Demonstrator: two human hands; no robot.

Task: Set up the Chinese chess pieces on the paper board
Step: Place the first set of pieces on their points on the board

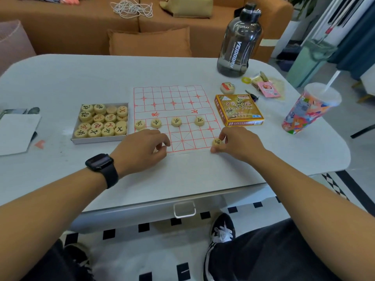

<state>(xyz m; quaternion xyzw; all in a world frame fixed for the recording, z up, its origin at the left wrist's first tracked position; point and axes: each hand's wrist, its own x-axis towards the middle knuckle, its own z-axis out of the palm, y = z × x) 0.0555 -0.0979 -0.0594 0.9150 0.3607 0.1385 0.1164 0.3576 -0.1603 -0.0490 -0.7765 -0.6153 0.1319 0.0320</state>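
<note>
- The paper board [176, 110], printed with a red grid, lies flat on the pale surface [81, 78], its near edge under both hands.
- Four wooden chess pieces with black characters stand in a row across the near half of the board: at the left edge [139, 124], then [156, 123], [176, 121] and [199, 121].
- The right hand [239, 144] pinches one more piece [217, 142] between thumb and fingers at the board's near right corner; the piece touches the paper or sits just above it, I cannot tell which.
- The left hand [145, 148] rests on the near left part of the board with fingers curled inward; whether it holds a piece cannot be told.
- A black smartwatch [101, 165] sits on the left wrist.
- Just left of the board, an open white box tray [100, 139] holds the remaining pieces [103, 120], marked in red and black, stacked in rows.
- Just right of the board lies the yellow Chinese chess box [239, 109].
- Beyond it are a small wrapped snack [227, 88], a pink packet [268, 89] and a yellow ring [246, 79].
- A large dark water bottle [239, 41] stands at the far right.
- A colourful cup with a straw [308, 109] stands near the right edge.
- White paper [16, 132] lies at the left edge.
</note>
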